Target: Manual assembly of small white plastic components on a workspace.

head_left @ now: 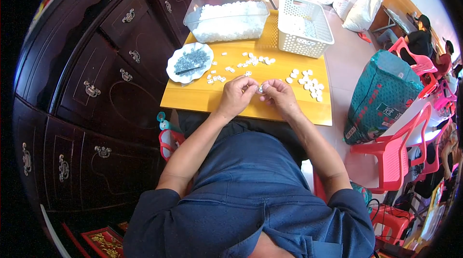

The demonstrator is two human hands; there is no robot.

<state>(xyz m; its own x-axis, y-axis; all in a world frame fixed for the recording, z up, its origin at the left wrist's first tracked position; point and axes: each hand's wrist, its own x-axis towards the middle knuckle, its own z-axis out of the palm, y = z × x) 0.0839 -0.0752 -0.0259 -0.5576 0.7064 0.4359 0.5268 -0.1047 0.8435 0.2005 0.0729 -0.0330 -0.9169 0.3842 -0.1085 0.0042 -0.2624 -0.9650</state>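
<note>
At far left on the yellow table [202, 99], a white plate [174, 72] of small grey metal parts [192, 59] is seen. Unassembled white pieces [251, 59] are scattered beside it. A small white piece [260, 89] is pinched between the left hand [236, 96] and right hand [279, 96] above the near table edge. A finished-looking cluster [308, 82] lies right. The clear bin [226, 14] is still heaped, so much appears left.

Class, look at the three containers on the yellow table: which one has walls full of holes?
The white plastic basket at the far right; the clear tub has solid see-through walls, the white plate is flat.
</note>
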